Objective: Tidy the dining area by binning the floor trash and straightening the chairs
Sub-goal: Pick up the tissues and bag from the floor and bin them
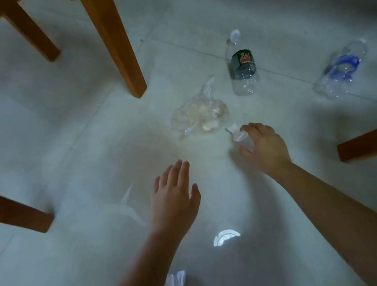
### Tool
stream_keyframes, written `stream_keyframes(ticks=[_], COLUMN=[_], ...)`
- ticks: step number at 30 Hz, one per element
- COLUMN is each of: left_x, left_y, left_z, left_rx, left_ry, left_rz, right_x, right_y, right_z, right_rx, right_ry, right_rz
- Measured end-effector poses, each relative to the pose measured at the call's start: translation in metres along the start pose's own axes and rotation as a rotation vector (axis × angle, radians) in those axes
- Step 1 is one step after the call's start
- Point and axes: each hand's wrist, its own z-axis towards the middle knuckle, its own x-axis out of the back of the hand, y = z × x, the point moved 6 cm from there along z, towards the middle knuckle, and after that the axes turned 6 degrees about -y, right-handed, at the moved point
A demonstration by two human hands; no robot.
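Reaching hand: the right hand (264, 148) stretches down over the floor (61, 141), fingers (251, 126) and thumb curled around a small crumpled white paper scrap (235, 132).
Fingers and scrap: the fingertips touch the scrap's near edge; most of it sticks out past them toward the bag. Whether it is lifted or lying on the tiles, I cannot tell.
Right-hand state: pinching the paper scrap, not fully clenched.
Left hand: the left hand (174, 193) hovers palm-down above the floor, fingers straight and together, thumb spread, nothing in it; released.
Plastic bag: a clear crumpled plastic bag (199, 114) with pale bits inside lies just beyond the scrap, close to the right hand's fingers but apart from them.
Green-label bottle: an empty clear bottle (242, 65) with a white cap and dark green label lies on its side beyond the bag.
Blue-label bottle: a second clear bottle (340, 70) with a blue label lies on its side to the right, well apart from both hands.
Near wad: another white crumpled wad (174, 284) lies on the floor near the bottom edge, beside the left forearm.
Chair legs: orange wooden chair legs (111, 39) stand at top left, with others at the left and right edges.
Floor: pale glossy tiles, with a bright round light reflection between the forearms.
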Motion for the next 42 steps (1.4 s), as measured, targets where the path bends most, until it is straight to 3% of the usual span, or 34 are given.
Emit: stream_keyframes(ticks=[11,24,34,42], left_x=[-0.013,-0.05,-0.075,-0.085], left_y=[-0.027,-0.068,-0.079,-0.089], left_z=[-0.038,-0.154,-0.182,-0.173], left_rx=[0.063,0.225,0.193,0.296], left_ry=[0.018,-0.007,-0.023,0.066], left_rz=[-0.059,-0.234,-0.182,-0.276], right_x=[-0.04,-0.086,-0.1,-0.097], right_y=[-0.006,-0.09,-0.11,-0.111], right_z=[0.015,-0.069,-0.094,-0.097], right_rx=[-0.087,0.208,0.226,0.21], right_ry=[-0.095,0.008,-0.034,-0.056], right_rz=[0.084,0.122,0.232,0.282])
